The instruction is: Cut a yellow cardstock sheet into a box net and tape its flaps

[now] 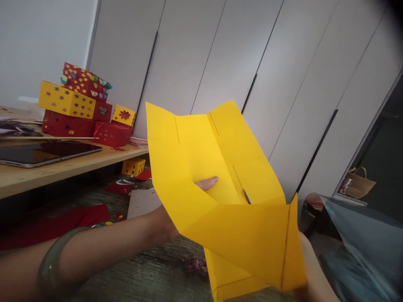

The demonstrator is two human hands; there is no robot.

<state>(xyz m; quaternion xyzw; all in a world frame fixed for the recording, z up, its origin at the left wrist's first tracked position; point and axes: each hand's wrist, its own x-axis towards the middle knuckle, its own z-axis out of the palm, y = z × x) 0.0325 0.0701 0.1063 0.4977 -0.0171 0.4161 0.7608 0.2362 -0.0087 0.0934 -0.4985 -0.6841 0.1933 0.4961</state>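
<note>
A folded sheet of yellow card point(214, 159) with black pencil lines fills the middle of the view. My left hand point(206, 183) grips it from the left, with the thumb lying on the inner face and the other fingers hidden behind the card. A narrow metal blade tip, seemingly of scissors point(247, 197), shows at the lower end of one line. Behind the near flap is my right hand point(310, 258); only its edge and wrist show at the lower right. Its fingers and the handles are hidden by the card.
Red and yellow decorated boxes point(67, 100) are stacked on a wooden table point(126, 157) at left, behind a tablet point(47, 152). Red paper scraps point(85, 220) lie on the dark floor. Grey wardrobe doors point(189, 54) stand behind; a clear plastic sheet point(368, 239) is at right.
</note>
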